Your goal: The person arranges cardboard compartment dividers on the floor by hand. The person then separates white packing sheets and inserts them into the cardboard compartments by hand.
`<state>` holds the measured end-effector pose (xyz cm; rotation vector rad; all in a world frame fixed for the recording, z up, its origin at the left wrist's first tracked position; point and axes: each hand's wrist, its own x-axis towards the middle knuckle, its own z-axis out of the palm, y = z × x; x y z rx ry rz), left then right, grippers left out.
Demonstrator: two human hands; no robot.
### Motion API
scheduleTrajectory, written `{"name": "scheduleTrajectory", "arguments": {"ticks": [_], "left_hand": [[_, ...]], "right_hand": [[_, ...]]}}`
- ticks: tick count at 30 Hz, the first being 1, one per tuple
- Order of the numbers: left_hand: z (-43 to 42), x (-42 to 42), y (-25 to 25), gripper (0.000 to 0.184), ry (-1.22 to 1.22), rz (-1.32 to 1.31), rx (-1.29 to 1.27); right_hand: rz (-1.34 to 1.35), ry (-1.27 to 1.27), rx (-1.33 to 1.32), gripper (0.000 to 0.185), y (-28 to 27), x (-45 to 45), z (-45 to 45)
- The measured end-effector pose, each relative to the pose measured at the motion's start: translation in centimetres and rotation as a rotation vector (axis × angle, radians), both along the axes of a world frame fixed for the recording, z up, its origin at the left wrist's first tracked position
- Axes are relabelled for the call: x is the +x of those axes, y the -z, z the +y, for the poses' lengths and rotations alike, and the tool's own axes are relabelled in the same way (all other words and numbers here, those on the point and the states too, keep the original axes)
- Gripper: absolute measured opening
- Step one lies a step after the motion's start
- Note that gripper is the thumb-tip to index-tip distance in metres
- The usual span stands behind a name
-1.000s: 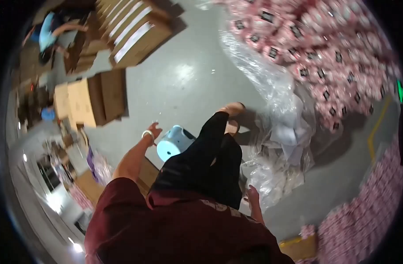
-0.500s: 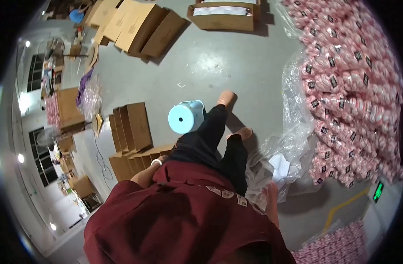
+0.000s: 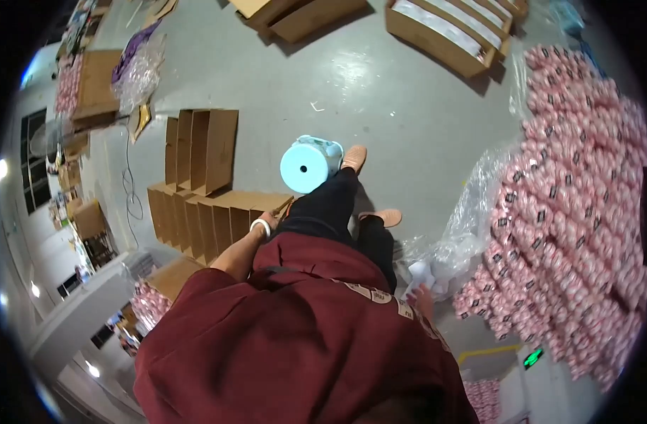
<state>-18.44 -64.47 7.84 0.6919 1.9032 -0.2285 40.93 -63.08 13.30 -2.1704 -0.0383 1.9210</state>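
My left hand, with a white band at the wrist, is closed beside my left thigh, at the end of a row of open cardboard boxes. A thin brown-orange edge shows at its fingers; what it grips I cannot make out. On the other side, my right hand hangs low with fingers stretched out, apparently holding nothing. Just beyond its fingertips a white sheet lies among crumpled clear plastic wrap; whether they touch is unclear.
A light-blue round stool stands before my feet. Pink-and-white wrapped packs form a large pile on the right. Upright cardboard boxes stand at left, and a carton with white contents is ahead.
My view has turned and shifted, so the pile and cartons sit differently in it. My left hand has reached further forward, showing more forearm. The right hand remains near the white sheet.
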Motion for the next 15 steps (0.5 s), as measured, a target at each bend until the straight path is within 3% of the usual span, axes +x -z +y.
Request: {"name": "scheduleTrajectory", "arguments": {"ticks": [1, 3, 4, 7, 8, 10, 13, 15], "left_hand": [[0.7, 0.7, -0.2, 0.054, -0.072, 0.011, -0.006], [5.7, 3.8, -6.0, 0.054, -0.313, 0.017, 0.002], [2.2, 2.5, -1.0, 0.054, -0.49, -0.106, 0.058], [2.9, 4.8, -2.1, 0.045, -0.462, 0.049, 0.141], [3.7, 6.2, -3.6, 0.045, -0.611, -0.008, 0.225], [1.6, 8.1, -1.8, 0.044, -0.683, 0.042, 0.288], [-1.6, 10.2, 0.0, 0.034, -0.943, -0.153, 0.273], [-2.0, 10.4, -0.3, 0.039, -0.403, 0.02, 0.205]], "right_hand": [[-0.004, -0.002, -0.035, 0.048, -0.1, 0.3, 0.4], [0.001, -0.129, -0.054, 0.048, 0.7, 1.3, 2.2], [0.0, -0.215, -0.07, 0.047, 1.0, 1.8, 3.5], [0.036, -0.326, -0.007, 0.044, 0.3, 2.9, 10.2], [0.057, -0.361, 0.016, 0.043, -0.6, 2.6, 12.6], [0.104, -0.413, 0.078, 0.041, -0.9, 2.3, 16.6], [-0.02, -0.681, 0.12, 0.041, 2.6, 2.9, 24.0], [-0.045, -0.818, 0.231, 0.041, 5.1, 2.0, 29.6]]}}
